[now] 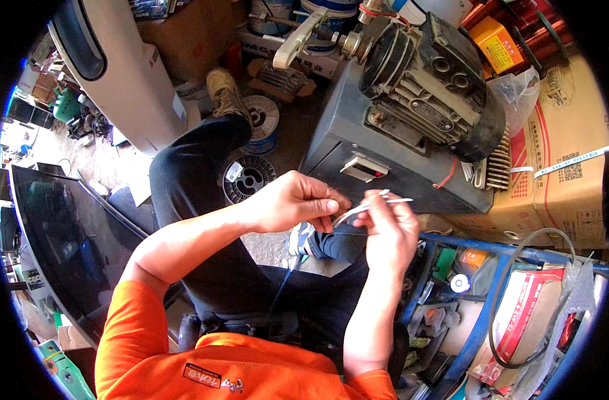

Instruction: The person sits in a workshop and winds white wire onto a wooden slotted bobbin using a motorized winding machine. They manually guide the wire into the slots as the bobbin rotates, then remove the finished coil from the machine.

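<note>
Several thin white strips point(348, 215), possibly sleeving, are pinched between the thumb and fingers of my right hand point(392, 235). Their pale ends stick out above its fingertips, and the other ends slant down toward my left hand. My left hand point(303, 203) is closed in a pinch just to the left, thumb against the fingers. Whatever it grips is too small to make out. Both hands are held up above my lap, in front of a grey metal cabinet point(331, 150).
A dusty electric motor point(424, 100) sits on the cabinet, with a metal crank handle point(301, 40) beside it. Wire spools point(249, 179) stand on the floor. To the right are a large cardboard box point(564, 133) and a blue-framed cart point(474, 320) full of parts. A dark screen point(58, 247) leans at left.
</note>
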A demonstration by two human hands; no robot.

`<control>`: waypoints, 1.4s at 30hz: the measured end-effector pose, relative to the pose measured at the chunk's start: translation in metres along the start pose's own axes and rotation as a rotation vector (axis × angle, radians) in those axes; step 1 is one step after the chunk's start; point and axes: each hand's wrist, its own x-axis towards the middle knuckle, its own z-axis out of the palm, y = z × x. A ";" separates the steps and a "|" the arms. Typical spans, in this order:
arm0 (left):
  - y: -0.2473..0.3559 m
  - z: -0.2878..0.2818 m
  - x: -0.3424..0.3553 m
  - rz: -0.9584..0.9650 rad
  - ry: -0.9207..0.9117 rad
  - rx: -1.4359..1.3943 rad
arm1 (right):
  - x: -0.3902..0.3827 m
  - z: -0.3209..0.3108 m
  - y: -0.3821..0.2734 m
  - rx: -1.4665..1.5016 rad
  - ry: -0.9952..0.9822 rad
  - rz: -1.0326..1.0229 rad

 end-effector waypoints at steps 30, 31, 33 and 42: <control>0.008 0.006 -0.008 0.026 -0.053 0.225 | -0.008 0.009 -0.009 0.105 0.052 -0.361; 0.006 0.006 -0.008 0.027 -0.058 0.223 | -0.008 0.008 -0.008 0.103 0.050 -0.362; 0.003 0.005 -0.006 0.029 -0.069 0.218 | -0.008 0.008 -0.007 0.101 0.052 -0.361; 0.004 0.005 -0.006 0.038 -0.074 0.238 | -0.008 0.008 -0.009 0.104 0.062 -0.357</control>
